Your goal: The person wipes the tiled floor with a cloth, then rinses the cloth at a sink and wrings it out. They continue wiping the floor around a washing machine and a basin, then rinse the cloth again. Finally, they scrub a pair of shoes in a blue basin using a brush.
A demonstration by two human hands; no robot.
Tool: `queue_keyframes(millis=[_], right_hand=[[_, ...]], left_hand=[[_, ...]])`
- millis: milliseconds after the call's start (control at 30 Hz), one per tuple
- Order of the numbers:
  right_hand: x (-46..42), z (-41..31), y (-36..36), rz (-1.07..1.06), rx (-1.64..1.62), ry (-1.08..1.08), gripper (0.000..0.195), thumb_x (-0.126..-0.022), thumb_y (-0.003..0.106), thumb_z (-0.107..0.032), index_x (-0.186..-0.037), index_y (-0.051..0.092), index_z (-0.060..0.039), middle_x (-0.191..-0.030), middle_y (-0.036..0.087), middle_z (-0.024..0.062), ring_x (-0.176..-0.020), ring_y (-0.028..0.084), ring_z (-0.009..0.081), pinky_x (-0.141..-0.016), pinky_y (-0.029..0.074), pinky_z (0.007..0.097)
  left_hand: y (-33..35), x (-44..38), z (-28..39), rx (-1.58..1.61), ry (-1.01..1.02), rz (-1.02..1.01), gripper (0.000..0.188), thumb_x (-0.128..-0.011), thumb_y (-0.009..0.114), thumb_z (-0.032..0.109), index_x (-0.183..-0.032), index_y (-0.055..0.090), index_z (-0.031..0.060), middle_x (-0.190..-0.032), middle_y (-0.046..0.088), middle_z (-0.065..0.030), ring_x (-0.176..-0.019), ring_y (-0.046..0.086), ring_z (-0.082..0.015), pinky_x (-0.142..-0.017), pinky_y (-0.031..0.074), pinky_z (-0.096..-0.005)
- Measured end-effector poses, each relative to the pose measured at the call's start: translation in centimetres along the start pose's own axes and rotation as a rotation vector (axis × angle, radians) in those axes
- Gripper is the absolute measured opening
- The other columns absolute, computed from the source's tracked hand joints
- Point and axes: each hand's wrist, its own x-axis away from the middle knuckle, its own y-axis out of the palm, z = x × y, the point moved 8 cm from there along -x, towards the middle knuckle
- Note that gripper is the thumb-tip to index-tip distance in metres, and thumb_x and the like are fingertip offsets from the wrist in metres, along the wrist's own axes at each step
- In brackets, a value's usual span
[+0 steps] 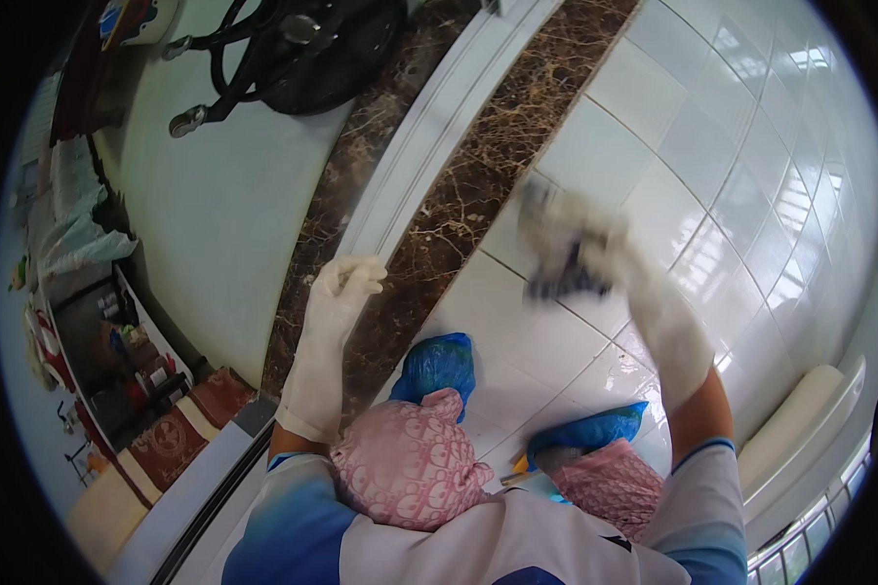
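My right hand (603, 238), in a long cream rubber glove, is blurred by motion over the white floor tiles (600, 146). It grips a dark, patterned cloth (567, 281) that lies against the tiles. My left hand (347, 278) wears a matching glove. Its fingers are curled in, with nothing visible between them, above the white metal door track (417, 153) and the brown marble threshold (468, 186). Whether it touches the threshold is unclear. Blue plastic covers wrap my left foot (439, 365) and right foot (589, 431).
Left of the threshold, a black wheeled base (314, 58) stands on a pale floor (227, 183). An open drawer or shelf (128, 351) with small items and a brown-and-cream cloth (164, 453) are at far left. A white curved ledge (797, 439) and metal railing (812, 541) are at right.
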Motion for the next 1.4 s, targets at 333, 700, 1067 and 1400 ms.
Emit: queue_keyframes(millis=[333,700,1067,1400], right_hand=[[-13.0,-1.4,10.1,0.002,1.229,0.454,0.036,-0.087,0.058,0.004,-0.119,0.057,-0.0110,-0.100,0.072,0.0112,-0.088,0.074,0.0306,-0.076,0.061,0.0453],[-17.6,-8.3,3.6,0.109,0.310,0.145,0.069,-0.077,0.044,0.022,-0.133,0.068,-0.0093,-0.123,0.073,0.0147,-0.119,0.069,0.0249,-0.103,0.058,0.0347],[-15.4,-4.2,21.7,-0.201,1.299,-0.080,0.063,-0.083,0.071,-0.003,-0.142,0.053,-0.0172,-0.132,0.067,0.0111,-0.117,0.068,0.0258,-0.100,0.052,0.0473],[-4.6,-1.3,33.9,-0.253,-0.291,0.664,0.054,-0.085,0.062,-0.003,-0.139,0.060,-0.0022,-0.120,0.072,0.0161,-0.114,0.068,0.0241,-0.097,0.052,0.0331]], left_hand=[[-8.7,2.4,-2.5,-0.015,0.034,0.135,0.020,-0.104,0.057,0.007,-0.118,0.067,-0.0039,-0.105,0.073,-0.0144,-0.092,0.072,-0.0178,-0.081,0.060,-0.0301],[-4.2,2.3,-4.7,0.165,-0.063,0.014,0.020,-0.104,0.057,0.006,-0.117,0.068,-0.0045,-0.105,0.073,-0.0156,-0.094,0.072,-0.0200,-0.079,0.061,-0.0319],[-5.5,1.9,-6.3,0.255,-0.107,0.143,0.020,-0.103,0.062,0.009,-0.119,0.067,-0.0029,-0.105,0.074,-0.0129,-0.089,0.071,-0.0177,-0.081,0.059,-0.0288],[-5.4,7.0,-7.4,0.296,0.226,0.182,0.110,-0.079,0.091,0.018,-0.164,0.022,0.0027,-0.160,0.040,-0.0190,-0.149,0.039,-0.0296,-0.124,0.030,-0.0393]])
